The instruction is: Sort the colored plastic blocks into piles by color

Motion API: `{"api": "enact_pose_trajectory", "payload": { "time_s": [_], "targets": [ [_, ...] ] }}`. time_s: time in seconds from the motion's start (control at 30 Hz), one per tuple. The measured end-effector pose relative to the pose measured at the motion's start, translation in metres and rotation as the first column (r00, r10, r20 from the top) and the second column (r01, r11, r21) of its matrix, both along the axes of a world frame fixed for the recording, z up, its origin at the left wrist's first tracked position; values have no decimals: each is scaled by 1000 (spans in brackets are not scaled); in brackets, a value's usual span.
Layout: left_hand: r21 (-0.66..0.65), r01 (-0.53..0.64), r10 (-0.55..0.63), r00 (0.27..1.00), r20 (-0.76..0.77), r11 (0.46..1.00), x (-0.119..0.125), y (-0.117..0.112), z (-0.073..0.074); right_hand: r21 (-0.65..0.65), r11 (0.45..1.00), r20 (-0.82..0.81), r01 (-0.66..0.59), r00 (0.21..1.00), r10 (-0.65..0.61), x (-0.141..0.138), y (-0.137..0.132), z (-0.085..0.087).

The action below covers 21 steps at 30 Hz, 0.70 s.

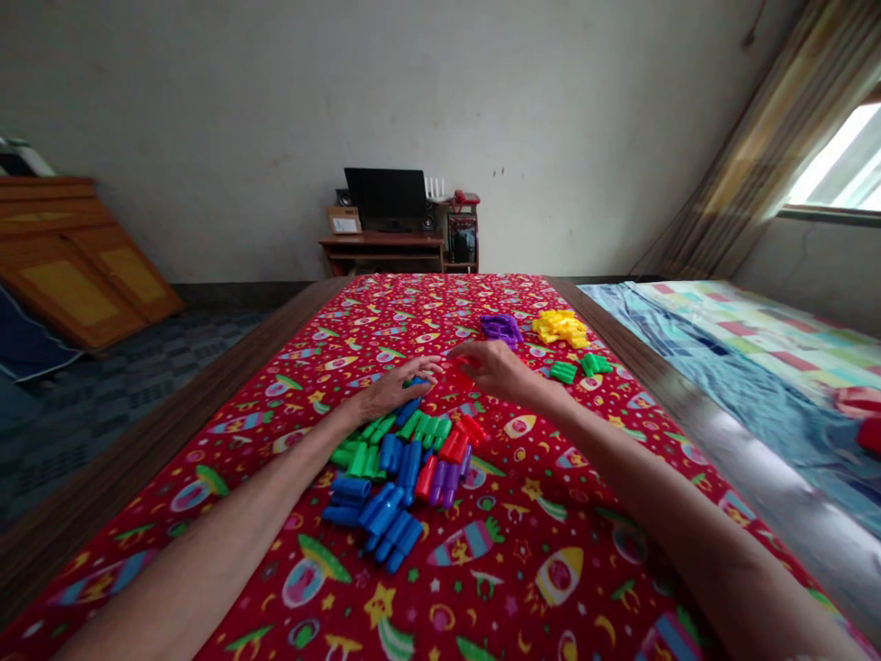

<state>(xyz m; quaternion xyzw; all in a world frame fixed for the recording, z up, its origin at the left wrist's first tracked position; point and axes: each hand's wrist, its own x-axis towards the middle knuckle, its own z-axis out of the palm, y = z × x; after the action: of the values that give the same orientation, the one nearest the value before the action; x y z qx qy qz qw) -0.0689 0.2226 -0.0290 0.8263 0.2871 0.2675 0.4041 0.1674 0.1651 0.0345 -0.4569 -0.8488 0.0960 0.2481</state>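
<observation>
The right hand (pixel 499 367) pinched a red plastic piece (pixel 460 376) at the mixed pile's (pixel 399 477) far edge, beside the left hand (pixel 394 389), curled over a blue piece (pixel 411 407) with its grip unclear, single-colour heaps (pixel 561 327) beyond on the surface (pixel 551 532).

A red cloth (pixel 551 514) printed with rockets and stars covers the desk (pixel 206 404). Toward its far end lie a purple pile (pixel 501 328), a yellow pile (pixel 561 327) and a few green pieces (pixel 582 367). Against the back wall a wooden stand (pixel 382 246) carries a dark monitor (pixel 385 195). A wooden cabinet (pixel 75 257) leans at the left. A patchwork sheet (pixel 757 349), a curtain (pixel 750 156) and a window (pixel 840 165) are at the right.
</observation>
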Motion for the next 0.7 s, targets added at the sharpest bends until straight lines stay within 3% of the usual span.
{"api": "enact_pose_trajectory", "payload": {
  "time_s": [0.13,0.3,0.43,0.53,0.6,0.7],
  "targets": [
    [39,-16,17,999,-27,999,-1,1,-1,-122,992,-44,13,999,-19,53,9,28],
    [58,-31,35,998,-55,998,-2,-2,1,-340,940,134,7,990,41,86,10,30],
    [66,-36,41,996,-73,997,-2,-5,5,-247,961,300,121,953,-43,88,11,26],
    [73,-35,41,996,-84,997,-1,-5,7,-113,984,300,135,949,-96,82,10,27],
    [70,-42,48,995,-89,997,-1,-6,7,-53,996,220,77,973,-64,69,7,27],
    [64,-66,72,993,-94,996,0,-8,8,-57,992,117,-110,986,116,31,-7,18]
  ]
}}
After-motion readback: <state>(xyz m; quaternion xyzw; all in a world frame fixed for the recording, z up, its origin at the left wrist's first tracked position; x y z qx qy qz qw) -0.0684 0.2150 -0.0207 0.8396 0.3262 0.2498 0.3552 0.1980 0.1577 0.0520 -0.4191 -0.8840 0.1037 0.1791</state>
